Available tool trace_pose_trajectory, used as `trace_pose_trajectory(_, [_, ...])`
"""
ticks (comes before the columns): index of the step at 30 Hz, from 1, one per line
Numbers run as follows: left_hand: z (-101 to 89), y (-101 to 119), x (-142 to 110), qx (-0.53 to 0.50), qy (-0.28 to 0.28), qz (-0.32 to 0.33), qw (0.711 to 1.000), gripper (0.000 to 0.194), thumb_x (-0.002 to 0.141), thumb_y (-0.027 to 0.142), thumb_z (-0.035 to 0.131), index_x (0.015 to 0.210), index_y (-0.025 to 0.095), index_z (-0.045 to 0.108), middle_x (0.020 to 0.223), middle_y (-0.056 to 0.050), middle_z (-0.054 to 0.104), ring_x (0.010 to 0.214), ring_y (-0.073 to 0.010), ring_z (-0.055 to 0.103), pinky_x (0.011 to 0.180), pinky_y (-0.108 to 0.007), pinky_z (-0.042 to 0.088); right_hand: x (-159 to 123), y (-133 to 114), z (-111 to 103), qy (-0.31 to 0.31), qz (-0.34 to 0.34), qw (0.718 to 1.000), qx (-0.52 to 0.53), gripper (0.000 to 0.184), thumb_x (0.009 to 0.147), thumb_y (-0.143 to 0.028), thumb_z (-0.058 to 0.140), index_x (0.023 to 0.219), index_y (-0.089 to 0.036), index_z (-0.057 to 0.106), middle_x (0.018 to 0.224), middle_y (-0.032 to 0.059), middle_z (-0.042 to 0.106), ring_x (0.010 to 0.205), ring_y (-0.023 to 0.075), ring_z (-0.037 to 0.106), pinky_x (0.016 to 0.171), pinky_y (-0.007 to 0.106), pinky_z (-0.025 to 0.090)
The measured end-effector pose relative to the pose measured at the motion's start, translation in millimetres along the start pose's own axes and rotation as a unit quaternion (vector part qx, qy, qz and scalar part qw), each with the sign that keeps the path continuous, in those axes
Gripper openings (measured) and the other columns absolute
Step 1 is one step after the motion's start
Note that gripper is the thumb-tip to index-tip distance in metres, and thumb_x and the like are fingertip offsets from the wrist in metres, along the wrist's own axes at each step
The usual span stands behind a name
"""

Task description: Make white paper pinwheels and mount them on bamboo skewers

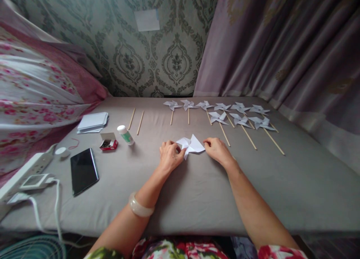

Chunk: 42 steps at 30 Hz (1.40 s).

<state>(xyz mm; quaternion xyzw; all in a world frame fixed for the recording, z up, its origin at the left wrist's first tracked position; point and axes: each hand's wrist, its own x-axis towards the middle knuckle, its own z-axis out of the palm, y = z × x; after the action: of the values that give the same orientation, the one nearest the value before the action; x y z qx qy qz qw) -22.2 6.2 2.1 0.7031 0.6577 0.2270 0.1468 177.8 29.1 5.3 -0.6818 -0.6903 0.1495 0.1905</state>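
A white paper pinwheel (pixel 194 145), partly folded, is between my two hands above the middle of the grey-covered table. My left hand (pixel 172 154) grips its left side, thumb on top near the centre. My right hand (pixel 218 150) is closed in a pinch at the right-hand corner, where the fingers hide the paper's tip. One flap stands up broad and pointed, while the left side shows bent-in folds. No stick is visible on this piece.
Several finished pinwheels on sticks (pixel 219 117) lie at the back right. Two bare sticks (pixel 140 123), a glue stick (pixel 125 135), a small red box (pixel 108 144), a paper stack (pixel 92 122), a phone (pixel 84 171) and a power strip (pixel 26 170) occupy the left side.
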Motion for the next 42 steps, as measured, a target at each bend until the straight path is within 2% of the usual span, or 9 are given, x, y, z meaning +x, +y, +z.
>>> trace_pose_trajectory(4, [1.9,2,-2,0.016,-0.016,-0.012,1.0,0.021,0.078,0.036,0.059,0.072,0.018,0.069,0.101,-0.011,0.061,0.102,-0.0284,0.049,0.087,-0.042,0.04,-10,-6,0,-0.02,-0.006,0.997,-0.075,0.029,0.085,-0.018,0.044,0.092,-0.019,0.072,0.093,0.0126,0.073,0.089,0.0231,0.067,0.075,0.027,0.044])
trace_pose_trajectory(10, [2.6,-6,6,0.01,-0.005,-0.037,0.999,0.018,0.079,0.031,0.057,0.076,0.019,0.07,0.1,-0.009,0.061,0.101,-0.0267,0.049,0.087,-0.039,0.04,-12,-8,-6,-0.067,0.024,0.996,-0.053,0.025,0.084,-0.019,0.046,0.096,-0.015,0.068,0.092,0.0122,0.072,0.085,0.0205,0.065,0.07,0.025,0.041])
trace_pose_trajectory(20, [9.0,-20,35,-0.029,0.033,0.017,0.999,0.017,0.083,0.028,0.055,0.085,0.019,0.07,0.104,-0.009,0.061,0.102,-0.0265,0.05,0.089,-0.042,0.04,-25,-26,-3,-0.151,0.014,0.981,0.123,0.014,0.08,-0.021,0.05,0.081,-0.016,0.063,0.073,0.0057,0.07,0.056,0.0124,0.061,0.054,0.02,0.04])
trace_pose_trajectory(24, [4.5,-21,34,-0.058,0.078,0.032,0.995,0.018,0.083,0.023,0.053,0.089,0.019,0.069,0.103,-0.009,0.061,0.103,-0.0247,0.05,0.092,-0.042,0.039,-30,-35,2,-0.22,0.031,0.943,0.246,0.009,0.079,-0.018,0.051,0.08,-0.016,0.059,0.076,0.0052,0.07,0.052,0.0104,0.061,0.047,0.018,0.04])
trace_pose_trajectory(27, [-3.6,-20,23,-0.065,0.081,0.07,0.992,0.022,0.078,0.014,0.053,0.091,0.021,0.068,0.106,-0.007,0.059,0.105,-0.0233,0.049,0.093,-0.041,0.038,-30,-35,0,-0.247,0.046,0.917,0.309,0.009,0.08,-0.016,0.051,0.085,-0.016,0.058,0.081,0.0058,0.07,0.055,0.0103,0.061,0.045,0.018,0.04])
trace_pose_trajectory(30, [-10.4,-18,11,-0.049,0.04,0.139,0.988,0.022,0.075,0.013,0.057,0.091,0.023,0.069,0.113,-0.006,0.056,0.108,-0.0235,0.046,0.095,-0.042,0.037,-27,-26,-6,-0.195,-0.005,0.948,0.251,0.011,0.079,-0.016,0.054,0.088,-0.016,0.061,0.078,0.0042,0.069,0.06,0.0118,0.061,0.052,0.021,0.043])
trace_pose_trajectory(33, [-11.8,-15,5,-0.017,-0.008,0.211,0.977,0.016,0.078,0.028,0.063,0.092,0.025,0.07,0.118,-0.007,0.053,0.112,-0.0254,0.044,0.096,-0.044,0.035,-27,-18,-11,-0.121,-0.114,0.978,0.128,0.014,0.078,-0.013,0.057,0.089,-0.018,0.065,0.086,0.0041,0.067,0.076,0.015,0.062,0.07,0.026,0.046])
trace_pose_trajectory(37, [-8.5,-13,4,0.034,-0.035,0.255,0.966,0.023,0.078,0.042,0.066,0.096,0.029,0.071,0.121,-0.008,0.052,0.113,-0.0284,0.042,0.094,-0.046,0.035,-31,-19,-9,-0.091,-0.231,0.968,0.027,0.019,0.079,-0.011,0.061,0.095,-0.02,0.066,0.104,0.0058,0.062,0.102,0.0196,0.056,0.089,0.032,0.042])
trace_pose_trajectory(42, [-9.2,-14,3,0.043,-0.059,0.263,0.962,0.019,0.08,0.041,0.063,0.093,0.029,0.072,0.12,-0.007,0.052,0.112,-0.0275,0.042,0.092,-0.045,0.036,-31,-23,0,-0.107,-0.268,0.957,-0.003,0.014,0.083,-0.017,0.063,0.096,-0.021,0.066,0.103,0.0052,0.064,0.101,0.0202,0.054,0.088,0.032,0.043])
